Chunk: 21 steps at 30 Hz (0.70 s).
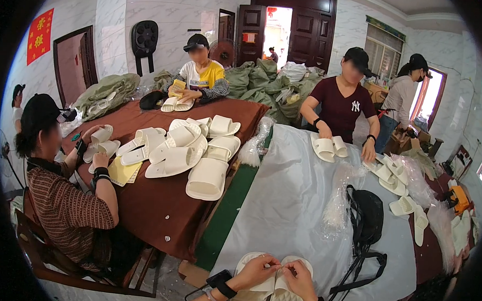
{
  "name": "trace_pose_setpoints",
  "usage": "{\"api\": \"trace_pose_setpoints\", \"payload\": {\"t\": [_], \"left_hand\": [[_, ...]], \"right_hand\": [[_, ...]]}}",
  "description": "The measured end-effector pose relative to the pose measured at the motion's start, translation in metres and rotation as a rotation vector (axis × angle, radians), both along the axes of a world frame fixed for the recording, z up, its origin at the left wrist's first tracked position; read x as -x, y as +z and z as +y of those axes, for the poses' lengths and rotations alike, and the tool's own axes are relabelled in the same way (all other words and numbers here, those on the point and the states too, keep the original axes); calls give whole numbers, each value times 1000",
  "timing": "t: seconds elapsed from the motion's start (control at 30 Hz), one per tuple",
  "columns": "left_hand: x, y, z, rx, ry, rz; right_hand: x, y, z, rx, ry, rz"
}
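Observation:
A pair of cream slide slippers lies side by side on the grey cloth at the near edge, a left slipper (pixel 249 297) and a right slipper (pixel 284 296). Over their straps, my left hand (pixel 259 273) and my right hand (pixel 298 276) come close together at the fingertips. Both hands are closed in a pinch. Whatever thin thing may be between the fingers is too small to make out. Dark bands circle both my wrists.
A black bag (pixel 365 216) with trailing straps lies right of my hands, beside a bundle of clear plastic ties (pixel 339 201). Cream slippers (pixel 177 156) pile on the brown-covered table (pixel 180 222) at left. Co-workers handle slippers at left, far side and across from me.

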<state>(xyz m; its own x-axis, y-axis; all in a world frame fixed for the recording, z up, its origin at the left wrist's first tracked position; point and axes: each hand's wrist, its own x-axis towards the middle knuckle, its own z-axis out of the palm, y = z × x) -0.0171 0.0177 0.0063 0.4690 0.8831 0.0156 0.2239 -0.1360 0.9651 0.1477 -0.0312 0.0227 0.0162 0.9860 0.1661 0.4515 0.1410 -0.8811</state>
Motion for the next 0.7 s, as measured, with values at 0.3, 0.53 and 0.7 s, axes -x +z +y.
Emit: {"api": "trace_pose_setpoints", "payload": {"t": [0.3, 0.53, 0.7], "left_hand": [[0, 5, -1, -27, 10, -18], [1, 4, -1, 14, 16, -1], [0, 7, -2, 9, 4, -3]], "right_hand": [[-1, -2, 0, 6, -2, 5], [0, 1, 0, 9, -9, 6], [1, 2, -1, 4, -5, 9]]}}
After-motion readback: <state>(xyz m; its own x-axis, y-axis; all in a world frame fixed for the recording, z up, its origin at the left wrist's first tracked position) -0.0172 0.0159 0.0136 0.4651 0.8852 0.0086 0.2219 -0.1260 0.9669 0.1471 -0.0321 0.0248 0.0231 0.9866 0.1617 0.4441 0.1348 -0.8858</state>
